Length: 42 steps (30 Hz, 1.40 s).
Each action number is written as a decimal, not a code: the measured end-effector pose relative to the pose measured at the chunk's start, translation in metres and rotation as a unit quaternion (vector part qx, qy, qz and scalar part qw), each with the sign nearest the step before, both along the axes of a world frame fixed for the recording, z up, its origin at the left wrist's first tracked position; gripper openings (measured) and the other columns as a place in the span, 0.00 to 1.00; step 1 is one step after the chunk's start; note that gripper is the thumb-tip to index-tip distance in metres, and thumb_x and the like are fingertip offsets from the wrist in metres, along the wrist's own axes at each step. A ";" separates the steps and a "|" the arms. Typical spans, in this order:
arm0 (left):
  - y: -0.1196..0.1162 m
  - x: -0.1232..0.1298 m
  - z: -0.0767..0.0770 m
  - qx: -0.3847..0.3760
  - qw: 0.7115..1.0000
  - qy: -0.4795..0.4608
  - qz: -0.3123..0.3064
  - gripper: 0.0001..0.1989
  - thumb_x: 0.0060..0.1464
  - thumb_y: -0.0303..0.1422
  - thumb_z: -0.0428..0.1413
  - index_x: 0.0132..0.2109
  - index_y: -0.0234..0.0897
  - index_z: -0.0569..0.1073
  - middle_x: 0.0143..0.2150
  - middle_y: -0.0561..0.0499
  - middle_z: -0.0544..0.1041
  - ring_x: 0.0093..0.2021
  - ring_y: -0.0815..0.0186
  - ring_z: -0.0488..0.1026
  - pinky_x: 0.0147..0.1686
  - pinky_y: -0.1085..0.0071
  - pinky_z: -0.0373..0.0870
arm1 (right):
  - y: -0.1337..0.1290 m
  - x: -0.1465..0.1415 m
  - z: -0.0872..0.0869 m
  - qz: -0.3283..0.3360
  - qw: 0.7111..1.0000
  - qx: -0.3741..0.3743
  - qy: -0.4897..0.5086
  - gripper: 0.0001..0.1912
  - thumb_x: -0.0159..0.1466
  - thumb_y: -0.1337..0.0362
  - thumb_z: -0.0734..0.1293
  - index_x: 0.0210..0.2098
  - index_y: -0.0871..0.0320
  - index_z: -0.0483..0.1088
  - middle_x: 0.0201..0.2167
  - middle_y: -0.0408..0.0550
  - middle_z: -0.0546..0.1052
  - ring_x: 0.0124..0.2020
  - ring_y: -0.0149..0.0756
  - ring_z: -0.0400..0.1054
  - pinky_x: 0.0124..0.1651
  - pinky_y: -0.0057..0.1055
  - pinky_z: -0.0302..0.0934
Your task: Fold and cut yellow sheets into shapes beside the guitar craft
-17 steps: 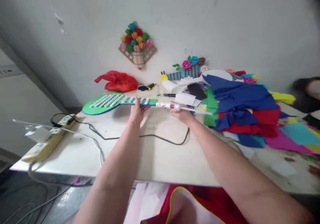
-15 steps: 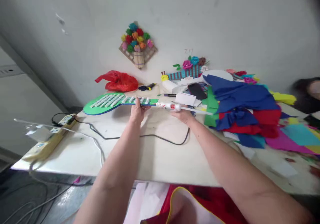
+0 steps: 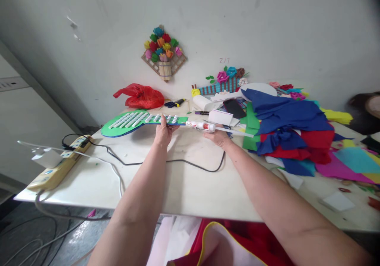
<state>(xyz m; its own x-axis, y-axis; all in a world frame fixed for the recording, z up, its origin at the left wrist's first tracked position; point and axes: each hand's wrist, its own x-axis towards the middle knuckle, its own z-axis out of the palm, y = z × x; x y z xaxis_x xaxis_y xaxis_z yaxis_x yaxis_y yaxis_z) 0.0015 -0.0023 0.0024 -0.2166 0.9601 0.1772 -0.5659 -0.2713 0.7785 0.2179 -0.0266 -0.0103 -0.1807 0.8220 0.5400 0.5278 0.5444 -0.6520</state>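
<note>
My left hand [image 3: 163, 133] is closed around the narrow neck of a green guitar-shaped board [image 3: 118, 124] with a blue edge, holding it raised over the table. Rows of short white rolls [image 3: 130, 119] lie across the board's face. In my right hand [image 3: 219, 137] is a white glue gun [image 3: 202, 126] with a red patch. Its front end is at the neck's right end; whether they touch I cannot tell. A long whitish glue stick [image 3: 237, 132] sticks out of its back. The fingers are partly hidden behind the gun.
A black cord [image 3: 184, 161] loops across the table beneath my arms. A power strip [image 3: 63, 165] lies at the left edge. At the back are a red plastic bag [image 3: 142, 95], pliers [image 3: 175, 103] and a phone [image 3: 234, 108]. Coloured felt [image 3: 285, 111] is heaped at right.
The board has shifted very slightly to the right at its wide end. Both hands keep their hold, and the view is sharper now.
</note>
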 end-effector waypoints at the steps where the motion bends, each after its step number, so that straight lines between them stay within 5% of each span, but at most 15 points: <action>1: 0.000 0.000 0.000 0.000 1.000 -0.003 0.000 0.19 0.50 0.47 0.52 0.37 0.34 0.66 0.34 0.48 0.76 0.28 0.68 0.74 0.31 0.68 0.74 | 0.000 0.000 0.000 0.002 1.000 0.003 0.001 0.06 0.47 0.64 0.64 0.25 0.59 0.69 0.24 0.43 0.73 0.31 0.37 0.66 0.36 0.30 0.59; 10: 0.000 -0.004 0.001 0.012 1.000 -0.015 0.005 0.18 0.51 0.46 0.52 0.38 0.35 0.67 0.36 0.47 0.75 0.29 0.67 0.75 0.31 0.69 0.73 | -0.003 0.002 0.007 0.020 0.996 -0.031 0.076 0.06 0.43 0.65 0.64 0.22 0.58 0.68 0.22 0.43 0.73 0.29 0.39 0.66 0.39 0.35 0.61; 19: 0.001 -0.006 -0.002 0.025 1.000 0.000 -0.010 0.19 0.49 0.47 0.53 0.40 0.36 0.68 0.40 0.46 0.75 0.33 0.67 0.75 0.32 0.70 0.72 | 0.001 0.008 0.002 0.032 0.976 -0.055 0.207 0.15 0.42 0.64 0.63 0.31 0.59 0.72 0.31 0.47 0.77 0.38 0.43 0.68 0.44 0.39 0.60; 42: -0.001 -0.004 0.000 0.020 0.999 -0.010 -0.023 0.18 0.49 0.46 0.54 0.39 0.36 0.68 0.41 0.46 0.74 0.41 0.63 0.74 0.35 0.67 0.73 | -0.001 0.001 0.003 0.010 0.992 -0.061 0.108 0.13 0.43 0.64 0.64 0.28 0.60 0.72 0.27 0.45 0.75 0.34 0.43 0.68 0.43 0.37 0.60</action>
<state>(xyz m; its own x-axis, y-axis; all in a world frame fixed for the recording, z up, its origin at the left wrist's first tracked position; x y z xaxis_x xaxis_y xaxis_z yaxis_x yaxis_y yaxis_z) -0.0021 -0.0030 0.0021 -0.1757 0.9616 0.2110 -0.5942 -0.2745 0.7560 0.2193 -0.0277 -0.0077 -0.0889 0.8812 0.4643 0.3590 0.4632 -0.8103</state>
